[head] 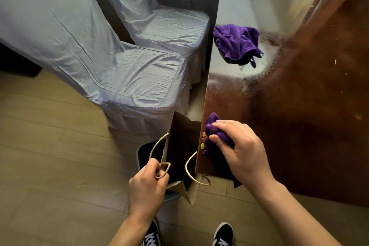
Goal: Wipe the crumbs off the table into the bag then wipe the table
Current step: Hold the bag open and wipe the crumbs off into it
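Note:
My right hand [238, 146] presses a bunched purple cloth [213, 132] onto the glossy brown table [299, 116] at its left edge near the corner. A few crumbs [203, 141], one brown and one yellow-green, sit at the very edge just left of the cloth. Below that edge hangs an open brown paper bag [179, 142], its mouth dark. My left hand [146, 187] grips one rope handle of the bag; the other handle [192, 171] dangles by the table corner. A second purple cloth [235, 43] lies crumpled farther up the table.
Two chairs in pale fabric covers [127, 78] stand left of the table, close to the bag. A dark bin [142, 156] sits on the wooden floor behind the bag. My black shoes [223, 233] show at the bottom. Smears mark the table near the far cloth.

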`<state>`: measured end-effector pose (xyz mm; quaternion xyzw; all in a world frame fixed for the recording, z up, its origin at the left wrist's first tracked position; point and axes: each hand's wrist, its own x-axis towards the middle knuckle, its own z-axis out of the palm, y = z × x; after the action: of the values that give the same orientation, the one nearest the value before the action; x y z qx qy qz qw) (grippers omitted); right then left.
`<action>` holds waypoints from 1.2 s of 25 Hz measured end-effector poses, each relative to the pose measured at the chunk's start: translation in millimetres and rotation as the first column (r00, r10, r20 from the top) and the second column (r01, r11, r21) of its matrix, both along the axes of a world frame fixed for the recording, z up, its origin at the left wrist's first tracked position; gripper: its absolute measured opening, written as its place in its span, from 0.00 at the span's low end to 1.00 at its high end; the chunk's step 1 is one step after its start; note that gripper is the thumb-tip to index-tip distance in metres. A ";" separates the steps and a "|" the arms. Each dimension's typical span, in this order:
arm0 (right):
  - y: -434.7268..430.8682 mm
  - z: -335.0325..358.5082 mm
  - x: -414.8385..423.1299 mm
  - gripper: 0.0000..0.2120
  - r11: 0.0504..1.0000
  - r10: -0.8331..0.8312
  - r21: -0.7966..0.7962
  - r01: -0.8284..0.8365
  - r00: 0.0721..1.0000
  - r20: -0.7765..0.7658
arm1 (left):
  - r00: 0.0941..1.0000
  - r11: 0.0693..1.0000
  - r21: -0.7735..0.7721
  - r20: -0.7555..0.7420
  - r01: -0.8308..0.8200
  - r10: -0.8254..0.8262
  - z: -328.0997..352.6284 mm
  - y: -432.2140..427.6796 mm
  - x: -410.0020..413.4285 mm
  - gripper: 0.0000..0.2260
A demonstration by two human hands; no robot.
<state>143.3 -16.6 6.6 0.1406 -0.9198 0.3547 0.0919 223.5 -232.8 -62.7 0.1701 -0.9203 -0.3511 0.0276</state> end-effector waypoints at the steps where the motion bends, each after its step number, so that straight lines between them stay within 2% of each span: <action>1: -5.9 0.1 0.0 0.13 1.000 0.016 -0.011 -0.016 1.000 0.002 | 1.000 1.000 -0.009 0.002 0.006 -0.006 0.6 -0.3 0.9 0.12; 4: -22.7 0.7 -1.1 0.12 0.995 0.080 -0.068 -0.078 0.996 0.028 | 1.000 1.000 -0.009 0.019 0.002 -0.002 1.7 -0.6 3.4 0.11; 9: -46.6 5.3 -8.1 0.10 0.937 0.159 -0.336 -0.092 0.971 0.178 | 1.000 1.000 0.025 0.009 -0.009 0.009 1.4 -3.9 5.4 0.10; 16: -22.1 14.3 -14.7 0.10 0.877 0.090 -0.479 0.039 0.966 0.243 | 1.000 0.996 0.093 0.004 -0.018 0.018 -2.8 -8.0 11.8 0.10; 20: 15.0 22.3 -24.5 0.09 0.804 -0.077 -0.558 0.203 0.967 0.241 | 1.000 0.996 0.088 -0.002 -0.012 0.012 -0.1 -6.0 12.3 0.10; 22: 36.0 18.8 -32.4 0.08 0.839 -0.221 -0.449 0.305 0.947 0.232 | 1.000 0.995 0.101 -0.007 -0.011 0.012 2.5 -4.2 11.7 0.10; 24: 50.8 7.5 -35.5 0.11 0.940 -0.310 -0.112 0.321 0.945 0.107 | 1.000 0.994 0.112 -0.012 -0.008 0.010 5.2 -3.4 11.1 0.10; 26: 50.8 -4.8 -31.7 0.17 0.939 -0.290 0.182 0.291 0.956 -0.033 | 1.000 0.994 0.108 -0.018 0.000 0.002 7.2 -2.6 9.7 0.10; 27: 45.0 -8.8 -28.7 0.18 0.931 -0.271 0.233 0.279 0.960 -0.066 | 1.000 0.995 0.102 -0.023 0.002 0.000 7.5 -2.3 8.4 0.11; 30: 10.2 -11.8 -18.9 0.17 0.959 -0.192 0.192 0.208 0.976 -0.097 | 1.000 0.996 0.084 -0.015 -0.006 0.007 7.8 1.6 4.2 0.12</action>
<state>124.4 -6.4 -5.3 0.0690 -0.9561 0.2429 0.1484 227.8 -231.2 -54.9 0.1715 -0.9040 -0.3907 0.0285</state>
